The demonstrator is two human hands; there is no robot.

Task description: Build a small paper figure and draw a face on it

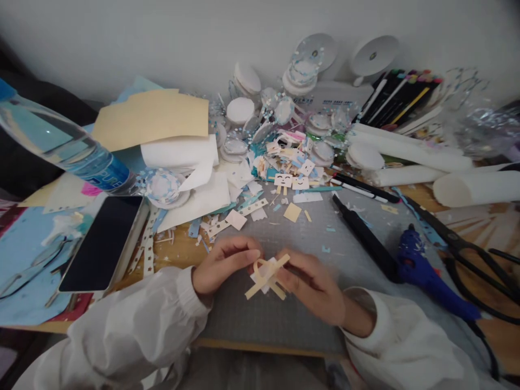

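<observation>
Between my two hands, above the grey cutting mat, is a small white paper piece with cream paper strips crossing it; one strip curls into a loop. My left hand pinches the looped strip at the piece's upper left. My right hand grips its right side, with thumb and fingers closed and partly blurred. Beyond the hands lie a pink paper square, a cream paper square and small paper figures with drawn faces.
A blue glue gun and scissors lie at the right, with pens behind. At the left are a phone and a tilted water bottle. White discs with blue dots and paper scraps crowd the back.
</observation>
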